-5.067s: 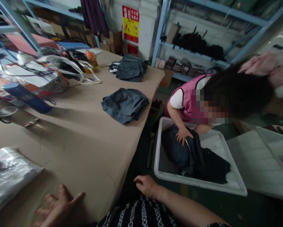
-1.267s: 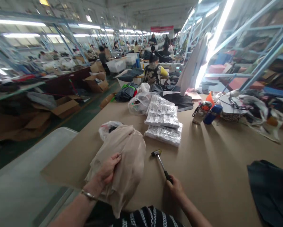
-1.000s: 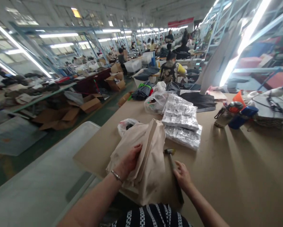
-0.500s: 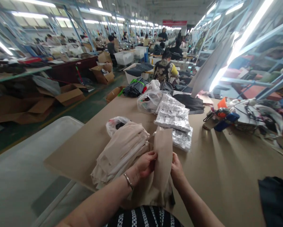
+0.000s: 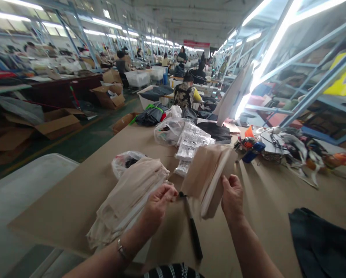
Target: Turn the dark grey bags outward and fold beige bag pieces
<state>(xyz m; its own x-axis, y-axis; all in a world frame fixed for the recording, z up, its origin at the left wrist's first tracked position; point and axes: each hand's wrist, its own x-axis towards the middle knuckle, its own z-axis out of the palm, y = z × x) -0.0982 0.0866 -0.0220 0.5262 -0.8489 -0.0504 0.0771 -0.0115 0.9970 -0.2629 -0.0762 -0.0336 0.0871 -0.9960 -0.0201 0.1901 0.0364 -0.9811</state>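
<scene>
1. Two bare hands work above the brown table (image 5: pixel 265 231); clock directions are taken from the middle of the table, with 12 o'clock pointing away from the wearer.
2. Right hand (image 5: pixel 233 196), toward 3 o'clock: its fingers are clamped on the right side of the folded beige cloth (image 5: pixel 203 170), which stands tilted, its layers showing along one edge.
3. Left hand (image 5: pixel 157 202), toward 9 o'clock: its fingers are pinched together, apart from the folded cloth; whether they grip anything thin cannot be told.
4. The beige cloth pile (image 5: pixel 132 185) lies in loose layers at 9 o'clock, just beside the left hand, with a small plastic bag (image 5: pixel 122 162) against its far end.
5. Between the forearms, near 6 o'clock, the hammer (image 5: pixel 195 237) lies on the table, its black handle toward the wearer.
6. Silvery wrapped packets (image 5: pixel 191 143) are stacked at 12 o'clock, behind the folded cloth, with a clear plastic bag (image 5: pixel 168 131) beside them.
7. A blue bottle (image 5: pixel 253 151) is at 2 o'clock; dark cloth (image 5: pixel 320 239) lies at 4 o'clock.
8. Beyond the table, at 12 o'clock, is a person in a floral top (image 5: pixel 184 94).
</scene>
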